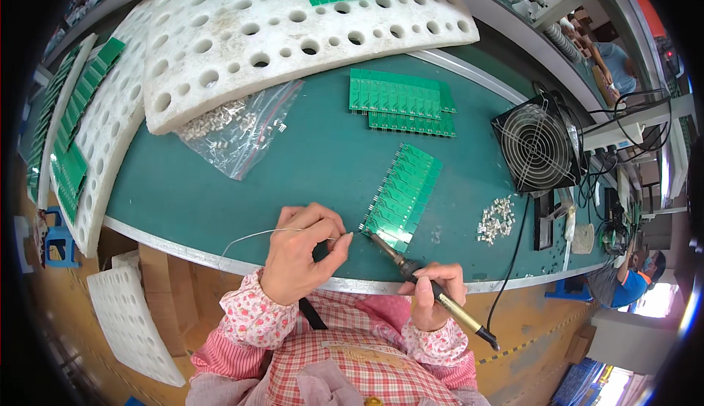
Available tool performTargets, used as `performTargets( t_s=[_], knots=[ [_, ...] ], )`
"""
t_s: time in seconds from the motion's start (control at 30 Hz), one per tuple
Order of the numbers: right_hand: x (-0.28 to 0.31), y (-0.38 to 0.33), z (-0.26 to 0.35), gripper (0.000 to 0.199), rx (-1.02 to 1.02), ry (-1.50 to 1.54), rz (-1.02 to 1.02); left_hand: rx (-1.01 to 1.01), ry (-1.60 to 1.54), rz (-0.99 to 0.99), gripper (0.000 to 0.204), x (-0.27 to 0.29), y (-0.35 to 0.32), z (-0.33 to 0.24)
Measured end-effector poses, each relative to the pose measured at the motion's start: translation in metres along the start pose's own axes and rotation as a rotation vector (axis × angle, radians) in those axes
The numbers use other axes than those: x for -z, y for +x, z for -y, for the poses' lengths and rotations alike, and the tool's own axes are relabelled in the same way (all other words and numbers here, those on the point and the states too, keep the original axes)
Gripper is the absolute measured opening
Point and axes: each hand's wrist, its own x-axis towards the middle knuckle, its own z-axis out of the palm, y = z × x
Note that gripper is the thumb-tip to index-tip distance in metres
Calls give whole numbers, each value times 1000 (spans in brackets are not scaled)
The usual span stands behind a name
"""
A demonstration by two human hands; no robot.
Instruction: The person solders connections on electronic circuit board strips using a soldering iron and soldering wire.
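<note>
Between thumb and fingers, my left hand [306,251] pinches a thin strand of solder wire [246,239], whose tail curves away to the left. My right hand [434,294] is closed around the handle of a soldering iron [440,293]. The iron's tip meets the near left corner of a green circuit board [405,195], close to the wire's end. Small pins or connectors stick out along that board's left edge. Farther back lies a stack of similar green boards [400,92].
A black fan [539,142] stands at the right, near a pile of small white connectors [497,220]. A plastic bag [238,131] of white parts sits left, under a holed white foam sheet [308,39]. Another person [623,281] sits far right. The iron's black cable [511,267] crosses the table edge.
</note>
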Motion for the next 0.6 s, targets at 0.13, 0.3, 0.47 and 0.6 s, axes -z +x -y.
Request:
performTargets(
  t_s=[0.13, 0.3, 0.47, 0.6],
  knots=[
    [-4, -3, -3, 11, -57, 110, -93, -5, 4, -10, 16, -1, -1, 0],
    [-1, -4, -7, 11, -44, 117, -67, 9, -4, -16, 17, 0, -1, -1],
    [-2, -4, -6, 14, -15, 123, -78, 16, -13, -9, 17, 0, 0, 0],
    [-3, -4, -3, 15, -97, 221, -144, 4, -5, -19, 16, 0, -1, 0]
  ],
)
